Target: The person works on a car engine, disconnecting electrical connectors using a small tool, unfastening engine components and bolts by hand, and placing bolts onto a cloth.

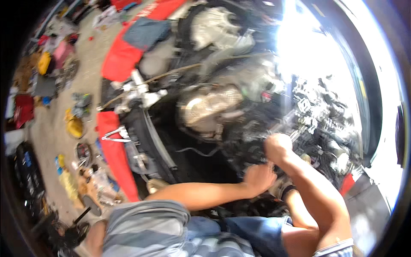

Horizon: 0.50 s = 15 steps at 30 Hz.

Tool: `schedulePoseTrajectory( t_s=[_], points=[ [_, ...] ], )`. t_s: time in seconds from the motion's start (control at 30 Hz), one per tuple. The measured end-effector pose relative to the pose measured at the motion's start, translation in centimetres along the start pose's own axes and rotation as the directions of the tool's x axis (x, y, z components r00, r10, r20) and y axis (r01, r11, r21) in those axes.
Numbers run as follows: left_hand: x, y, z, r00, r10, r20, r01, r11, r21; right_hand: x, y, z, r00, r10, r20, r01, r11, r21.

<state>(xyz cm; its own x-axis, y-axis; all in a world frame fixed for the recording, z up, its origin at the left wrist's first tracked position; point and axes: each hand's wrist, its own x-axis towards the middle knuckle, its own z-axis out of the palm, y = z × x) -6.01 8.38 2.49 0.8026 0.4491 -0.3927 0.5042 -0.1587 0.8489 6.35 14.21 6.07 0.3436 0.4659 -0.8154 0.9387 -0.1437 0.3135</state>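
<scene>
I lean over the open engine bay (205, 111) of a red car. My left hand (259, 177) is curled into a fist low in the bay, among dark hoses and parts; blur hides whether anything is in it. My right hand (278, 146) is just above and right of it, fingers closed, with a shiny metal tool (295, 133) sticking out past the knuckles. The two hands are nearly touching. A silver heat shield (209, 109) lies to their upper left.
Red fenders (112, 150) frame the bay on the left. The concrete floor (51, 132) beyond holds scattered rags, tools, bottles and a yellow object (76, 127). My bare knee and blue shorts (257, 233) press against the car's front. Glare whitens the upper right.
</scene>
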Motion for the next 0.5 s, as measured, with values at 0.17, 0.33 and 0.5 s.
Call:
schedulePoseTrajectory(
  t_s=[0.17,0.33,0.5],
  points=[
    [-0.5,-1.7,-0.6,0.995,-0.008,-0.099,0.014,0.998,0.053,2.2,-1.9,0.0,0.992,-0.124,-0.02,0.123,0.992,-0.038],
    [0.1,-2.2,0.5,0.999,0.045,-0.028,-0.044,0.998,0.054,0.9,0.5,-0.6,0.994,-0.087,-0.058,0.09,0.995,0.045],
    [0.2,-2.4,0.3,0.995,0.101,-0.022,-0.099,0.992,0.079,1.0,1.6,0.0,0.987,-0.102,-0.127,0.121,0.981,0.15]
  ],
)
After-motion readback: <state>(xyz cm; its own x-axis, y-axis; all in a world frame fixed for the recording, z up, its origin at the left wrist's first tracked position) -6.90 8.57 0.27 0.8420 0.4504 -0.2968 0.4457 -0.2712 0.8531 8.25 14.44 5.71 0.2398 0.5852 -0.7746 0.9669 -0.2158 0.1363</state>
